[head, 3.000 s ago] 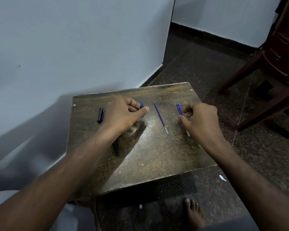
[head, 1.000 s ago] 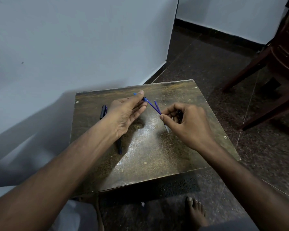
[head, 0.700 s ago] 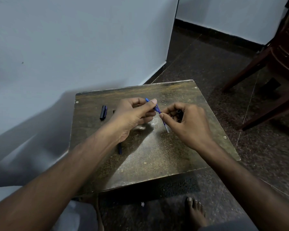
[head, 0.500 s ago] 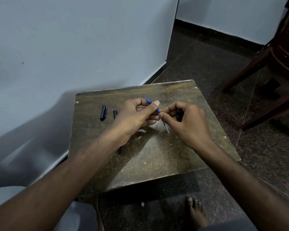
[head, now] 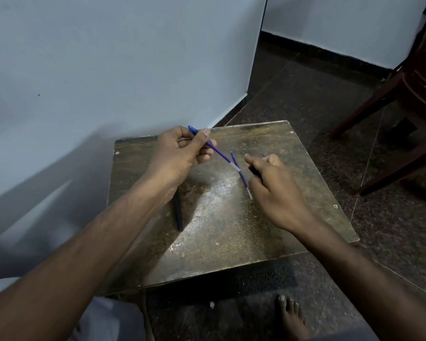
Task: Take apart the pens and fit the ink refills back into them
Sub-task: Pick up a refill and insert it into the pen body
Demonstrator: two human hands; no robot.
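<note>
Head camera looks down on the small table (head: 231, 242), and both my hands are over its far half. My left hand (head: 180, 156) pinches a blue refill (head: 215, 150) between thumb and fingers, lifted off the tabletop, its long axis slanting from up by the wall down toward my right side, the pale tip end pointing at my right hand (head: 273, 185). That hand is curled, index finger stretched toward the refill's tip; something dark shows under its fingers, maybe a pen barrel, but I cannot tell for sure what it grips.

A second refill (head: 241, 175) lies flat on the table just beside my right hand, running away from me and slightly leftward, and the held refill's tip crosses over it. A dark pen barrel (head: 178, 212) lies under my left wrist, lengthwise toward me.

As I judge it, the next move is bringing the refill's tip and the right hand's piece into line, so the gap between tip and right fingers is what matters.
</note>
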